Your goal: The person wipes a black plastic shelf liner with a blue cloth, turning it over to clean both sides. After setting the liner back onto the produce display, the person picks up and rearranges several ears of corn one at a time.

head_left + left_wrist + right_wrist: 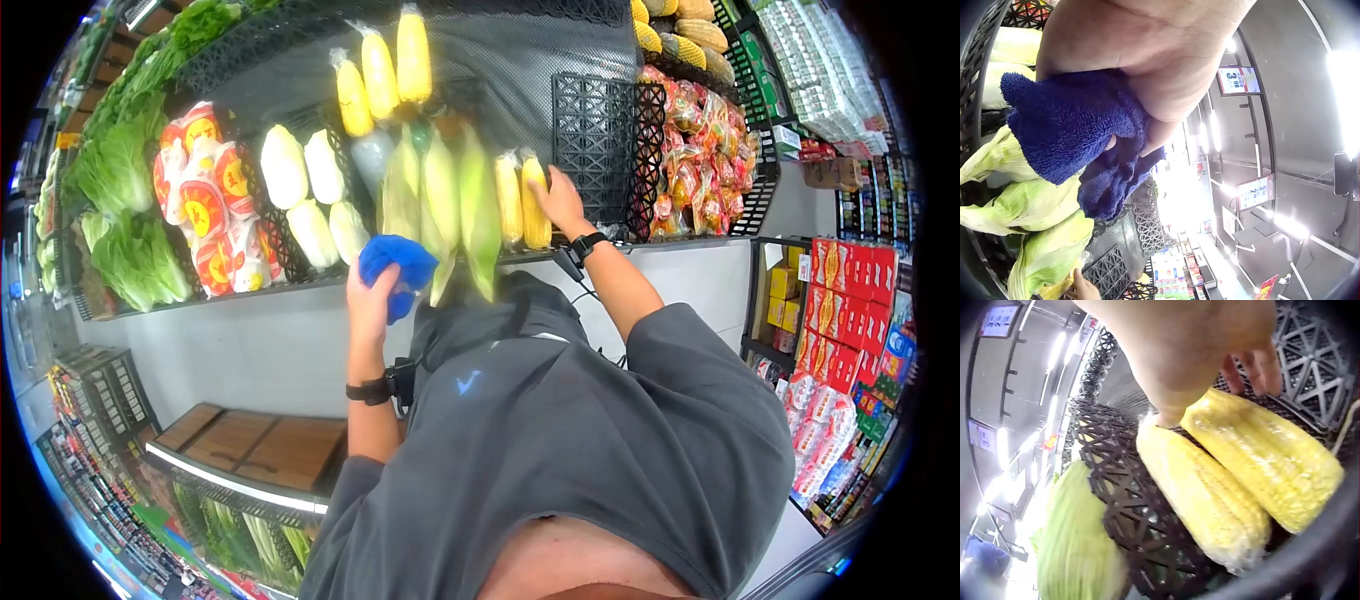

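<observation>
My left hand [372,298] grips a crumpled blue terry cloth [1079,125] at the front edge of the display, just left of the husked corn [440,190]. Part of the fingers is hidden in its folds. Over on the right, my right hand [562,202] is at the upper end of the right one of two plastic-wrapped yellow corn cobs [1260,456]. The thumb lies between the two cobs and the other fingers reach over the far side. The left wrapped cob [1200,494] lies right beside it, near a black lattice divider [1129,500].
Three wrapped cobs [380,68] lie farther back. Pale wrapped vegetables [284,165], red-and-white packs [205,205] and leafy greens [135,255] are on the left. A black lattice panel [592,140] and bagged red produce [700,150] are on the right.
</observation>
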Available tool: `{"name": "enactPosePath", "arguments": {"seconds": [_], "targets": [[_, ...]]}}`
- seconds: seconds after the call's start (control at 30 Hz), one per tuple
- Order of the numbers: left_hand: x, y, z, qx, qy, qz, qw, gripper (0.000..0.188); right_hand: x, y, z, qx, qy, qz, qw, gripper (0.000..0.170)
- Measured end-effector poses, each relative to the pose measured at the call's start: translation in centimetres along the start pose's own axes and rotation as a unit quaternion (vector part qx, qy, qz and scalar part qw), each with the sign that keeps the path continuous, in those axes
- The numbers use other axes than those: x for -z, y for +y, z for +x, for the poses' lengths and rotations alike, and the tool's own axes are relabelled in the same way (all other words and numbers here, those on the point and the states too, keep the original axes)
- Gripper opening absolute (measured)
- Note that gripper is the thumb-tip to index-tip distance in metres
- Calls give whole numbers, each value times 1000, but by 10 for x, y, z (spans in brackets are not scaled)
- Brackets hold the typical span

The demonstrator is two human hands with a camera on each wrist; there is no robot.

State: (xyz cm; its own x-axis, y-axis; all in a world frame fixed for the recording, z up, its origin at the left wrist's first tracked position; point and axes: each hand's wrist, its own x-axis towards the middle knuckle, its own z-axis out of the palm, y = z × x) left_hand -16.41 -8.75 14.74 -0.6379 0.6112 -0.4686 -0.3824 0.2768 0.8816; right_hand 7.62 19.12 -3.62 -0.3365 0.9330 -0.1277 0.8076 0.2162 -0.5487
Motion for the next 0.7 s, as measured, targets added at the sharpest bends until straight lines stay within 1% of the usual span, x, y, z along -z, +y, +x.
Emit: {"name": "enactPosePath", "arguments": {"seconds": [0.03,0.07,0.13,0.2,0.27,0.33,0.37,0.47,0.5,0.53,0.57,0.6,0.7], "targets": [[4,1,3,-2,2,-1,1000,40,11,-13,11,30,0,31,999,63],[11,1,6,-3,-4,-2,1000,40,18,-30,25,51,34,42,997,57],[27,-2,12,0,-19,0,1000,41,36,-68,60,73,18,125,989,49],[37,0,14,3,-20,-2,1000,41,57,-121,92,111,1,156,981,43],[50,3,19,6,-18,-4,1000,42,58,-162,129,129,-57,180,974,47],[63,3,21,14,-14,-7,1000,43,41,-195,158,106,-21,40,993,49],[69,4,21,14,-9,-4,1000,44,34,-208,165,93,-2,-30,995,51],[92,5,23,6,9,-2,1000,44,33,-254,170,147,68,-131,978,57],[100,2,24,0,17,-8,1000,44,17,-259,183,149,64,-106,981,61],[108,0,24,-5,25,-13,1000,43,-6,-255,208,133,16,-49,990,67],[116,2,23,9,24,-11,1000,42,-15,-265,216,81,-29,-11,996,71],[122,3,23,5,29,-10,1000,42,-25,-275,221,28,-74,28,996,75],[141,3,25,-3,43,-4,999,40,-50,-286,228,-14,-109,24,994,80]]}}
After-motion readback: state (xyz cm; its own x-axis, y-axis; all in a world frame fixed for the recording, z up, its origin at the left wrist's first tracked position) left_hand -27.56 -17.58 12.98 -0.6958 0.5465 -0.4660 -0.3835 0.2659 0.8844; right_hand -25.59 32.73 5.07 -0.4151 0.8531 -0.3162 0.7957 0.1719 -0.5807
